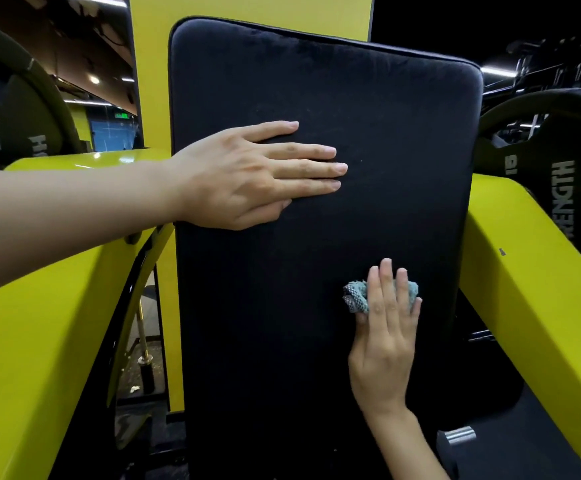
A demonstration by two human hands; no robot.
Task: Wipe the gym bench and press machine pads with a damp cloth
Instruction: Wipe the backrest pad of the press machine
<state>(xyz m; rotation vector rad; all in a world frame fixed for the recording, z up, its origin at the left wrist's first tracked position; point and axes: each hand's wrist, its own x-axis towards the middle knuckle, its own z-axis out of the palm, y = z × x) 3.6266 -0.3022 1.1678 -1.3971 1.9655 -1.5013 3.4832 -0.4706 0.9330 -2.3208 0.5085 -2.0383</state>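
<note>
Left hand (247,174) flat on pad (386,116); right hand (386,341), fingers (386,282) straight, presses cloth (356,297) near edge.

I see the press machine's back pad (368,116) standing nearly upright between the yellow arms, black and matte, with rounded corners and piped edges. The cloth (355,296), pale blue-grey and bunched into a small wad, is pressed against the pad's lower right area under my right hand (386,341).
</note>
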